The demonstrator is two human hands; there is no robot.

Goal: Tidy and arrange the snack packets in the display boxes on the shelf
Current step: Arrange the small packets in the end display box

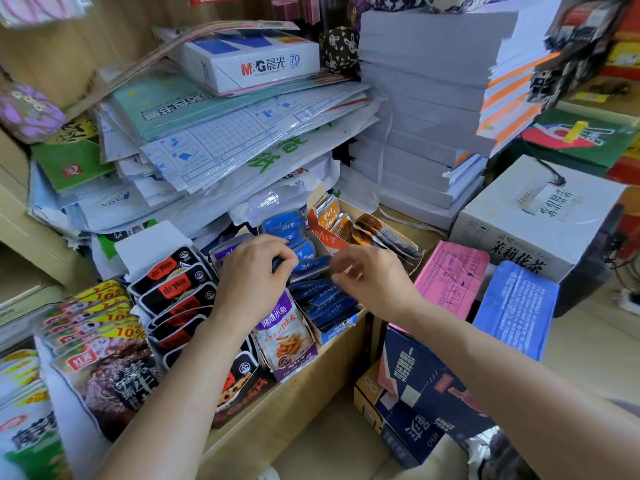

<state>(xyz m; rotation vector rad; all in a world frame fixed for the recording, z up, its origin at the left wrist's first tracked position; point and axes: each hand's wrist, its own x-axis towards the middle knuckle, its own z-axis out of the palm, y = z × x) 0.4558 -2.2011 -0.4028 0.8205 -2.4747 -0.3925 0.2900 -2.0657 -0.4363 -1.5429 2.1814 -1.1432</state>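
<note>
Blue packet, pinched at one end by left hand just above blue display box, right hand curled at its other end, grip unclear through blur: slide upright into the row inside that box, label forward.

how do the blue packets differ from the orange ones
The blue packets are dark blue; the orange packets are orange and white. The blue packets fill their box in a long row; the orange packets are few. The left hand and right hand are at the blue packets; the orange packets lie untouched. Both sit in open cardboard boxes, side by side.
</note>
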